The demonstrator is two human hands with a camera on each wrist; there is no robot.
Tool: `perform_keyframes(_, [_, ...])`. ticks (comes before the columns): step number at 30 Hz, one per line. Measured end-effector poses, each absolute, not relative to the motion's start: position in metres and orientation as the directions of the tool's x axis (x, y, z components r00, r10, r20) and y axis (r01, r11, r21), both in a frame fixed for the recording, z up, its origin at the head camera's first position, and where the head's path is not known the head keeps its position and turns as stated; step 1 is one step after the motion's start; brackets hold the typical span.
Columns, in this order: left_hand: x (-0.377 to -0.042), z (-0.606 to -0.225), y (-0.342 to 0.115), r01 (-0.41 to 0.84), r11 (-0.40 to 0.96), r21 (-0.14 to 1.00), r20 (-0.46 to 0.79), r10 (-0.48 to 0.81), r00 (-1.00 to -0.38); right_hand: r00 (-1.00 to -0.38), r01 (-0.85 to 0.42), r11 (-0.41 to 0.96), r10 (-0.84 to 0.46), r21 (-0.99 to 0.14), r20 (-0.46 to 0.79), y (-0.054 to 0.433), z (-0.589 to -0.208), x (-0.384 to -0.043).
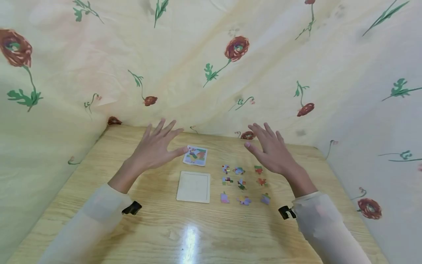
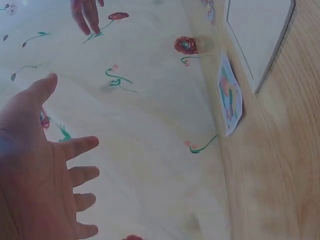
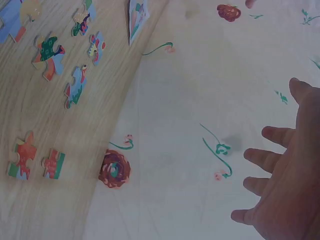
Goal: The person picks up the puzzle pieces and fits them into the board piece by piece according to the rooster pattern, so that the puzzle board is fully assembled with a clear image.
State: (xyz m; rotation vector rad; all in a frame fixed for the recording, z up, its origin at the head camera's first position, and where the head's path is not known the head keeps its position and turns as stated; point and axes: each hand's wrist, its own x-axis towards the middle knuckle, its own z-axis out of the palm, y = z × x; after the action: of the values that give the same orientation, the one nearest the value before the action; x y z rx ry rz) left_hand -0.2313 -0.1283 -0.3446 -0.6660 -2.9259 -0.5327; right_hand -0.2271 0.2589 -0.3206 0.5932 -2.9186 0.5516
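Both hands hover above the wooden table (image 1: 99, 172) with fingers spread, holding nothing. My left hand (image 1: 158, 145) floats just left of a small colourful picture card (image 1: 195, 155), its thumb tip close to the card's edge. My right hand (image 1: 270, 150) hangs above and right of several loose puzzle pieces (image 1: 242, 183) laid out in rows. A blank pale puzzle tray (image 1: 193, 186) lies in front of the card. The left wrist view shows the open palm (image 2: 35, 175), the card (image 2: 229, 97) and the tray (image 2: 257, 30). The right wrist view shows my spread fingers (image 3: 280, 185) and the pieces (image 3: 50, 55).
A cream cloth printed with red flowers (image 1: 236, 48) hangs behind and along both sides of the table. Bare wood with a light glare (image 1: 189, 238) lies at the near edge. Pale sleeves with black wrist mounts (image 1: 132, 208) cover both forearms.
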Motion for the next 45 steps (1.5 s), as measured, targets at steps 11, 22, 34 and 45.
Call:
perform_keyframes(11, [-0.220,-0.377,-0.132,0.436,0.774,0.460,0.096,0.444,-0.891,-0.914,-0.391,0.789,-0.392,-0.474,0.101,0.253,-0.347,-0.231])
perform_keyframes(22, [-0.206,-0.402,-0.138,0.374,0.671,0.640,0.029,0.465,-0.885,-0.902,-0.369,0.708,-0.428,-0.602,0.049,0.248,-0.375,-0.234])
perform_keyframes(34, [-0.198,-0.425,-0.139,0.307,0.590,0.747,-0.049,0.509,-0.859,-0.907,-0.338,0.693,-0.420,-0.637,0.026,0.251,-0.398,-0.238])
perform_keyframes(45, [-0.203,-0.445,-0.143,0.337,0.587,0.736,-0.056,0.548,-0.834,-0.922,-0.277,0.685,-0.387,-0.674,-0.015,0.255,-0.428,-0.248])
